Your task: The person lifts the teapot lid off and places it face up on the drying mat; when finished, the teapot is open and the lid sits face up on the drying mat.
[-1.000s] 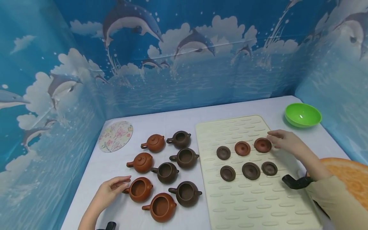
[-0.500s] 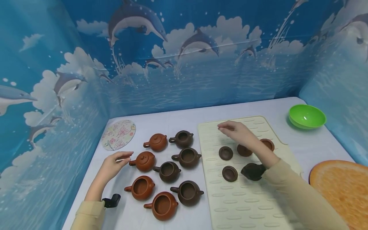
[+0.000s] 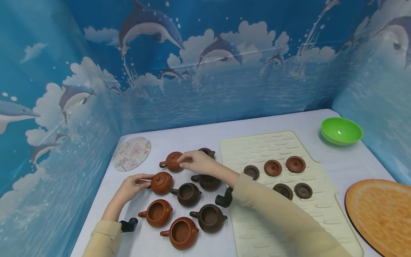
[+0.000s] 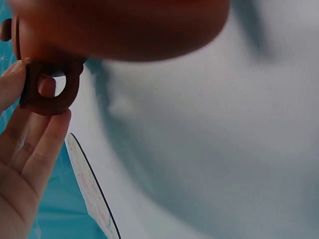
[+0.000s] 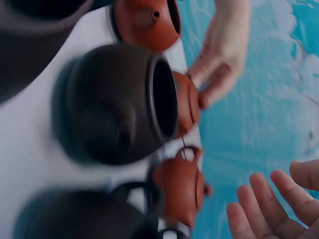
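Observation:
My left hand (image 3: 132,187) pinches the handle of a reddish-brown lidded teapot (image 3: 161,182); the left wrist view shows thumb and fingers around the handle (image 4: 52,94). My right hand (image 3: 196,162) hovers by the knob of a second lidded teapot (image 3: 171,162) farther back. In the right wrist view its fingers are spread, apart from that teapot (image 5: 177,186). Two lidless reddish teapots (image 3: 156,212) stand in front. Beside them are several dark brown lidless teapots (image 3: 186,194), the back ones partly hidden by the right hand and forearm.
A cream mat (image 3: 257,235) at the right bears several upturned lids (image 3: 295,164), with the right sleeve crossing over it. A green bowl (image 3: 341,131) stands at the back right, an orange round mat (image 3: 382,214) at the right edge. A floral disc (image 3: 132,154) lies back left.
My right hand has swept left from beside the lids to the back lidded teapot. My left hand has moved from the front teapot's handle to the nearer lidded teapot's handle.

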A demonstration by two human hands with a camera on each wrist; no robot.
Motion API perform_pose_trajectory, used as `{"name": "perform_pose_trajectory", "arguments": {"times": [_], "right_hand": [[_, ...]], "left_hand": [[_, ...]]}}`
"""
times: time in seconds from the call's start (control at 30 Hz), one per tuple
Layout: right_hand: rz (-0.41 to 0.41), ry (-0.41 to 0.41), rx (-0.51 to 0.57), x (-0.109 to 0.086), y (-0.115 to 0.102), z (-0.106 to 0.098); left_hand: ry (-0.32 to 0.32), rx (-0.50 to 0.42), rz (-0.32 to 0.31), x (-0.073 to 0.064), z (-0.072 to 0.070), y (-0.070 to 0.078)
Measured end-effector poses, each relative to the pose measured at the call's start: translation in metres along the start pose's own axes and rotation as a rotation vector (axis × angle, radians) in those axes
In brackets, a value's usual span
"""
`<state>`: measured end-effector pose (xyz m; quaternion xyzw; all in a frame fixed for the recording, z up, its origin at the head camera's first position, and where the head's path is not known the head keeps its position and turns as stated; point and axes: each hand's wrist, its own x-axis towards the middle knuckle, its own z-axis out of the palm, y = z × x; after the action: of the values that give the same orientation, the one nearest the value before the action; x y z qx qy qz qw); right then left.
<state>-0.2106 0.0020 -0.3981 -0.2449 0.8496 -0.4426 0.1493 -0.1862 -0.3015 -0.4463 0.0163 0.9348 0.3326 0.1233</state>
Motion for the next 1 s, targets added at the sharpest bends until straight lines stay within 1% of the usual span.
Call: {"name": "perform_pose_trajectory", "arguments": {"times": [0.1, 0.2, 0.27, 0.4, 0.53, 0.67, 0.73, 0.83, 1.0], "right_hand": [[-0.010, -0.046, -0.055, 0.016, -0.013, 0.021], [-0.032, -0.080, -0.118, 0.029, -0.022, 0.039], [-0.038, -0.096, -0.168, 0.037, -0.027, 0.049], [-0.019, -0.133, -0.277, 0.047, -0.032, 0.064], [-0.009, -0.152, -0.368, 0.051, -0.036, 0.076], [-0.009, -0.125, -0.422, 0.052, -0.039, 0.084], [-0.008, -0.108, -0.442, 0.052, -0.040, 0.086], [-0.027, -0.091, -0.474, 0.053, -0.042, 0.089], [-0.079, -0.089, -0.537, 0.051, -0.047, 0.092]], "left_hand": [[0.016, -0.003, -0.013, 0.000, 0.003, -0.001], [0.024, 0.001, -0.011, 0.000, 0.005, 0.000], [0.032, 0.003, -0.005, -0.001, 0.006, 0.000], [0.043, 0.016, 0.002, -0.001, 0.007, 0.001], [0.048, 0.032, -0.009, -0.002, 0.005, 0.003], [0.047, 0.039, -0.021, -0.003, 0.003, 0.004], [0.045, 0.034, -0.017, -0.003, 0.003, 0.004], [0.047, 0.026, -0.012, -0.003, 0.003, 0.004], [0.043, 0.041, -0.010, -0.002, 0.002, 0.003]]}}
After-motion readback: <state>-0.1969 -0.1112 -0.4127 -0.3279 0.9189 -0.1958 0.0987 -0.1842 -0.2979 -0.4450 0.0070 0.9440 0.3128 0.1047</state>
